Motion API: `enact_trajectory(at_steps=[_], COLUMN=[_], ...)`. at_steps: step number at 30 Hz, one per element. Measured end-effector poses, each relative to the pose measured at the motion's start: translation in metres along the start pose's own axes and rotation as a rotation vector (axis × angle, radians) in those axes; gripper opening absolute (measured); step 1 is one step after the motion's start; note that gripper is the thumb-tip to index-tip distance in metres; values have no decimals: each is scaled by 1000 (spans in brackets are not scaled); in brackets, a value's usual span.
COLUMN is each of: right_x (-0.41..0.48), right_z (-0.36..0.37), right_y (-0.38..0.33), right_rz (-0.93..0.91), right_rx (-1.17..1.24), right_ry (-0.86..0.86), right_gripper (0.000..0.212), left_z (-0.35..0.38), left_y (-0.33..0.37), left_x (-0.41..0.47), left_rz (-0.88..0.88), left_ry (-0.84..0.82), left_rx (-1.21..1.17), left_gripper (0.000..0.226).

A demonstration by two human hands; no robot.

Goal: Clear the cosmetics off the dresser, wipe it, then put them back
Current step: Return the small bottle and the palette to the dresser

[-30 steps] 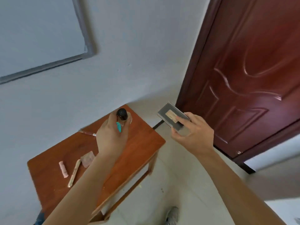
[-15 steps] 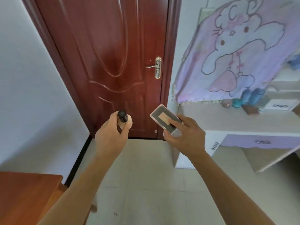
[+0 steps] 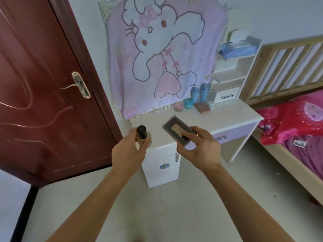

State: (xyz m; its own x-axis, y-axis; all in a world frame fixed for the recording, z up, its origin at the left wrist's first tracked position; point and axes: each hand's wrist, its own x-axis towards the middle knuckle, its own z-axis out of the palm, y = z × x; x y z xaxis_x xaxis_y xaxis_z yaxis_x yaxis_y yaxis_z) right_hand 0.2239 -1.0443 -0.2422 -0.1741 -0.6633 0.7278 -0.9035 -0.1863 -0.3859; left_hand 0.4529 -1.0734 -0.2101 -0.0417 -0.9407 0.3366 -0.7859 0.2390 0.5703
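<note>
Head view. My left hand [image 3: 128, 152] is closed around a small beige bottle [image 3: 143, 139] with a black cap [image 3: 141, 129], held upright in front of the left end of the dresser [image 3: 232, 116]. My right hand [image 3: 201, 151] pinches a flat dark rectangular case [image 3: 178, 131] between thumb and fingers; the case is tilted, its face turned toward the camera. A small tan label [image 3: 177, 130] sits on that face, but its writing is too small and blurred to read. No brand can be made out on the bottle either.

The dresser is white with a lilac drawer front [image 3: 232, 134]. At the back of its top stand two blue bottles [image 3: 200, 92], a teal jar [image 3: 188, 103], a pink round jar [image 3: 178, 106], a clear bottle [image 3: 211, 98] and a reddish-brown box [image 3: 202, 107], close together. A pink cloth [image 3: 162, 55] printed with a cartoon animal hangs behind them, covering the upper part of the dresser. A dark red door [image 3: 43, 84] with a metal handle [image 3: 79, 84] stands to the left; a bed [image 3: 297, 126] with a red-pink cover lies to the right.
</note>
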Motion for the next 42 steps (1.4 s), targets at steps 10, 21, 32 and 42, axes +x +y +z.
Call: enact_trajectory(at_steps=[10, 21, 32, 42], right_x=[70, 176, 174, 174], right_z=[94, 208, 298, 362], right_y=[120, 230, 345, 405], right_rz=[97, 296, 476, 586], right_rx=[-117, -240, -313, -274], right_ry=[-93, -235, -588, -759], right_gripper=[27, 29, 26, 24], left_z=[127, 243, 375, 445], left_y=[2, -15, -34, -38], left_x=[149, 327, 365, 395], left_rz=[43, 46, -94, -310], left_ry=[-134, -292, -433, -515], left_rx=[-90, -77, -37, 54], left_gripper=[28, 21, 21, 23])
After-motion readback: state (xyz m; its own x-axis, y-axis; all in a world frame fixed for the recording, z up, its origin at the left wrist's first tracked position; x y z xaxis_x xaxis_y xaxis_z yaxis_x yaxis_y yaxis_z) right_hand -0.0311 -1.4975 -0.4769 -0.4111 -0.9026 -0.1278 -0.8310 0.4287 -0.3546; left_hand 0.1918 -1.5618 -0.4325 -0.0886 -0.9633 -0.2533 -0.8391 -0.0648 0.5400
